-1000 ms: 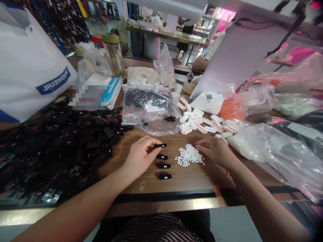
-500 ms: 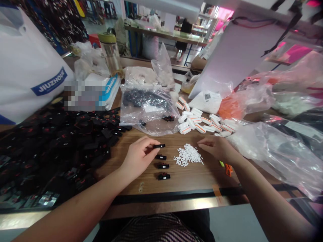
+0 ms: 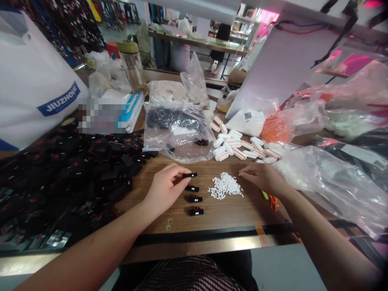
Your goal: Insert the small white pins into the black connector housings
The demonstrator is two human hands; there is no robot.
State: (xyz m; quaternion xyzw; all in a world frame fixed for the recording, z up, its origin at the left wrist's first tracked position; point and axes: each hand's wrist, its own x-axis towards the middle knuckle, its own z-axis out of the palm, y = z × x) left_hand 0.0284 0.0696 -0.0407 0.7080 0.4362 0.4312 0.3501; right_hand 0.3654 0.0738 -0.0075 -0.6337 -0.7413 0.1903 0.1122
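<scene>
Between the thumb and fingers of my left hand is a black connector with a white dot on its face. Three more connectors lie in a column below it: an upper one, a middle one and a lower one, each showing white dots. A heap of small white pins lies to their right. My right hand is just right of the heap, thumb and fingertips pinched together around a tiny white piece, seemingly a pin.
Black connectors are piled at the left. Behind the hands lie a clear plastic bag and white-and-orange parts. An orange clip sits near my right wrist. Plastic bags cover the right side; a bottle stands at the back.
The fingers of my right hand are a little more closed, and a white tip now shows at them. My left hand keeps its hold on the connector. The view has shifted slightly.
</scene>
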